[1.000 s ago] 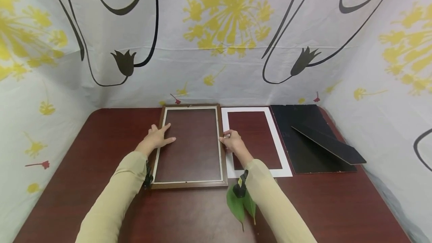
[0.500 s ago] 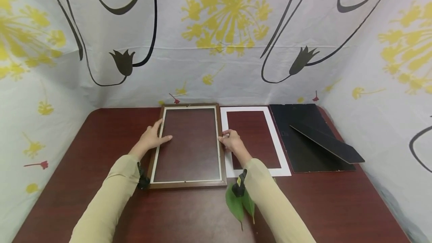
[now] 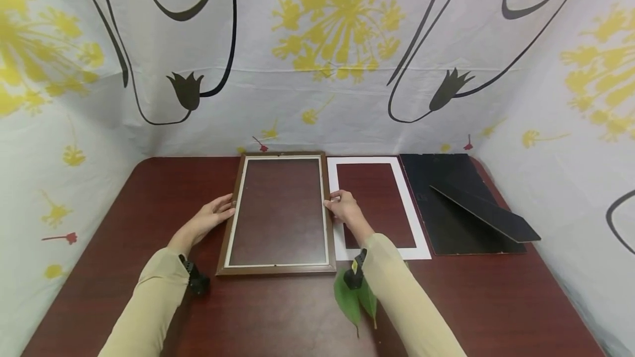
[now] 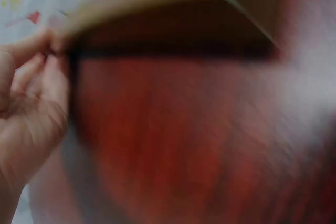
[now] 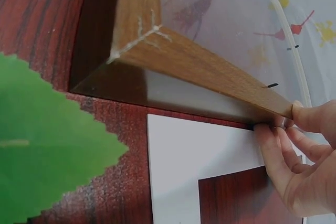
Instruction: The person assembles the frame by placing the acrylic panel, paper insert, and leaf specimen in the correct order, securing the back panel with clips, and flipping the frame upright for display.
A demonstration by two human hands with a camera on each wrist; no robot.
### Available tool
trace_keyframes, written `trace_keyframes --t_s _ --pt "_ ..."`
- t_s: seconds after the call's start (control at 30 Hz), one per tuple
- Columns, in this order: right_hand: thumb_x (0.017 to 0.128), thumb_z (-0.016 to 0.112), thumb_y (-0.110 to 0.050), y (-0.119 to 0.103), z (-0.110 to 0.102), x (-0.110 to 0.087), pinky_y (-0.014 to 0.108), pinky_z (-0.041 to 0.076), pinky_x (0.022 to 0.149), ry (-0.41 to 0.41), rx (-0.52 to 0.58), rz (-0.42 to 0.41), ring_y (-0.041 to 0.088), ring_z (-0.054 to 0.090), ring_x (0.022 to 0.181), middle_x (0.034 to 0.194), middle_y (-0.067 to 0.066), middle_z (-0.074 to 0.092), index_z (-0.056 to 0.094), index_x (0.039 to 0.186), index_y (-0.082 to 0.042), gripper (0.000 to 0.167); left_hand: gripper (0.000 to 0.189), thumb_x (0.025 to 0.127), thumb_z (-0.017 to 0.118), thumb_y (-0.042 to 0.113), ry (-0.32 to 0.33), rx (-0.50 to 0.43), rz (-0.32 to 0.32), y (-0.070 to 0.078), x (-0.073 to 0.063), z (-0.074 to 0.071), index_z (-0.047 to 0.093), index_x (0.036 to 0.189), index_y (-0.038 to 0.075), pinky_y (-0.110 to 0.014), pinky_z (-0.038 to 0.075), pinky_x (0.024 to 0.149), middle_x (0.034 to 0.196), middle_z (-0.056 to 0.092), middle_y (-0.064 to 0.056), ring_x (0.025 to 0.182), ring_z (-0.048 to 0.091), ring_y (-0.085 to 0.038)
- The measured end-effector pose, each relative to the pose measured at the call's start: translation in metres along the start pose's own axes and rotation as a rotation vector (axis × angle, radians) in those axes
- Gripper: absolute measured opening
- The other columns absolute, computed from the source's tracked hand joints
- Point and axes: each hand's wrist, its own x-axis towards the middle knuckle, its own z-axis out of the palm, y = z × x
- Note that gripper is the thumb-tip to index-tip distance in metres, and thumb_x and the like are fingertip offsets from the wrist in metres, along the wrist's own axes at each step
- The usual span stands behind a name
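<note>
A brown wooden picture frame (image 3: 278,270) with a pale inner edge and a clear pane lies at the back of the table. At its left side, my left hand (image 3: 203,223) has thumb and fingertips on the rim; in the blurred left wrist view they pinch the frame edge (image 4: 147,3). On the opposite side, my right hand (image 3: 347,211) grips the rim, its thumb above and fingers against the outer side. Beneath that hand, the white mat (image 3: 392,254) with a rectangular opening lies beside the frame.
Right of the mat lies a black backing board (image 3: 429,164) with a stand flap (image 3: 486,214) sticking up at an angle. Two green leaves (image 3: 347,302) lie below the mat, partly hidden by the right wrist. A patterned cloth (image 3: 317,109) rises behind the dark red table (image 3: 278,324).
My left hand has drawn back leftward from over the pane to the frame's outer left edge, and its spread fingers have come together there. My right hand keeps its grip on the right side.
</note>
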Motion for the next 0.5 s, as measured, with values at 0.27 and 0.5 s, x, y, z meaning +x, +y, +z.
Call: trace_keyframes --t_s 0.27,0.5 --pt "0.089 0.057 -0.013 0.0 0.0 -0.005 0.034 0.057 0.067 -0.011 -0.087 -0.057 0.028 0.063 0.09 0.118 0.024 0.057 0.051 0.124 -0.001 0.037 0.068 0.093 0.05 0.036 0.069 -0.027 0.02 -0.012 -0.01 0.009 0.016 0.146 0.01 -0.051 0.018 0.113 0.15 0.022 -0.019 0.139 0.018 -0.033" --pt "0.091 0.052 -0.008 0.006 -0.024 -0.002 0.039 0.056 0.077 -0.095 0.038 -0.032 0.03 0.062 0.093 0.119 0.027 0.055 0.047 0.125 0.006 0.037 0.066 0.093 0.05 0.036 0.086 -0.034 0.045 -0.01 -0.011 0.008 0.019 0.146 0.009 -0.051 0.019 0.113 0.149 0.024 -0.019 0.138 0.022 -0.033"
